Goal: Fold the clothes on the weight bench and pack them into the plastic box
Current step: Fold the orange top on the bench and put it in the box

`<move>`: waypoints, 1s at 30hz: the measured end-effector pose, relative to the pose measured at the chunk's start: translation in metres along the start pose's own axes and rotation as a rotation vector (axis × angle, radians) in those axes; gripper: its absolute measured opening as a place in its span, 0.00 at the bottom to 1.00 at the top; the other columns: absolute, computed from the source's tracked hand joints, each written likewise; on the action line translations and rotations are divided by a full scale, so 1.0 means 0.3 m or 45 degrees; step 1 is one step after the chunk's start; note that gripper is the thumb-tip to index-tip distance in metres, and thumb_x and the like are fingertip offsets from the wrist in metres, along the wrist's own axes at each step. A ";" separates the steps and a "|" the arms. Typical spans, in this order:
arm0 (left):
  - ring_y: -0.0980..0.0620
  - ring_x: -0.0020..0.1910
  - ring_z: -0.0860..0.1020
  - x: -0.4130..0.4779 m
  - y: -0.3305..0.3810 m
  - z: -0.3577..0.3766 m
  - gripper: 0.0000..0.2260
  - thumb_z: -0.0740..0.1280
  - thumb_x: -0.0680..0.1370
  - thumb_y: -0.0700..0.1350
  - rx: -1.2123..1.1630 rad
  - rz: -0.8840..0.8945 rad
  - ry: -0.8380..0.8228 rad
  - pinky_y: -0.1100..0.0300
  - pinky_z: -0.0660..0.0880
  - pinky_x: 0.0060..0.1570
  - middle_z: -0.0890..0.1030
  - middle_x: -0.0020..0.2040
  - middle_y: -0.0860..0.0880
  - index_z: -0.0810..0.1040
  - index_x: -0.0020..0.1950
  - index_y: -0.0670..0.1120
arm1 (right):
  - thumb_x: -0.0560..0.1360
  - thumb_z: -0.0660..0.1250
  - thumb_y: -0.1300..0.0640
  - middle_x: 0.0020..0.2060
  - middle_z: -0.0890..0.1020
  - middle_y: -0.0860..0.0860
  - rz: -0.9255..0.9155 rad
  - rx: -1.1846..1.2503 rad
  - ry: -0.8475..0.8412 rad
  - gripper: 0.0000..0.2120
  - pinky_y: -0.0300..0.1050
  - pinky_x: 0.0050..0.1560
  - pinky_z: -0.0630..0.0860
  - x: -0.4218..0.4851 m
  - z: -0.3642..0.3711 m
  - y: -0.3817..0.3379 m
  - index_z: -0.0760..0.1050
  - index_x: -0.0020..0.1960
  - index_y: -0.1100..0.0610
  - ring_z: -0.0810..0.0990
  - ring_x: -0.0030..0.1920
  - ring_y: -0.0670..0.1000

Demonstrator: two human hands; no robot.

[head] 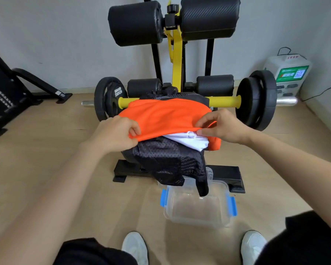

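Room: a pale wall [65, 35] and a wooden floor [55, 150] are seen around the gym equipment.
Weight bench [177, 73]: its pad is covered by a pile of 3 garments, and yellow and black uprights are seen behind.
Orange garment [166, 115]: it is laid on top of the pile, with its long axis running left to right across the bench.
Black mesh garment [166, 161]: it is draped off the near end, and 1 tail is hung over the box.
Plastic box [199, 220]: it is set open on the floor, below the pile and toward the person; no clothes are seen in it.
White garment [187, 140]: it is tucked under the orange hem, on the right.
Left hand [115, 132]: the near-left hem of the orange garment is pinched.
Right hand [222, 125]: the near-right hem is pinched between thumb and fingers.
Key relation: the orange cloth is spanned between both hands; the box is judged nearer the right hand, so packing is likely led from that side.
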State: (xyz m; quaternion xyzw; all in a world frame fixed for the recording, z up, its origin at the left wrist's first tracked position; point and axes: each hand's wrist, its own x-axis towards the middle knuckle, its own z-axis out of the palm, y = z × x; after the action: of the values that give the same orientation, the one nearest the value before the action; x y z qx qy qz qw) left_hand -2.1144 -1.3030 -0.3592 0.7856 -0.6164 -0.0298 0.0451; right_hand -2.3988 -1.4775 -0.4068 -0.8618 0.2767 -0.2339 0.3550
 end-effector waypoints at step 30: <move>0.51 0.72 0.68 0.122 0.418 0.296 0.09 0.67 0.72 0.61 -0.167 0.484 0.357 0.50 0.57 0.61 0.79 0.61 0.61 0.80 0.40 0.57 | 0.76 0.69 0.66 0.42 0.80 0.54 0.760 0.533 0.334 0.07 0.47 0.45 0.82 -0.116 -0.047 0.289 0.77 0.53 0.59 0.82 0.45 0.53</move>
State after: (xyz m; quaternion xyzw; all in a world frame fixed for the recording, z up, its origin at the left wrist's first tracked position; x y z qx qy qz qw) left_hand -2.2360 -1.3712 -0.4337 0.6474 -0.7375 0.0485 0.1859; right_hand -2.4599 -1.5135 -0.4690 -0.6151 0.5047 -0.2798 0.5372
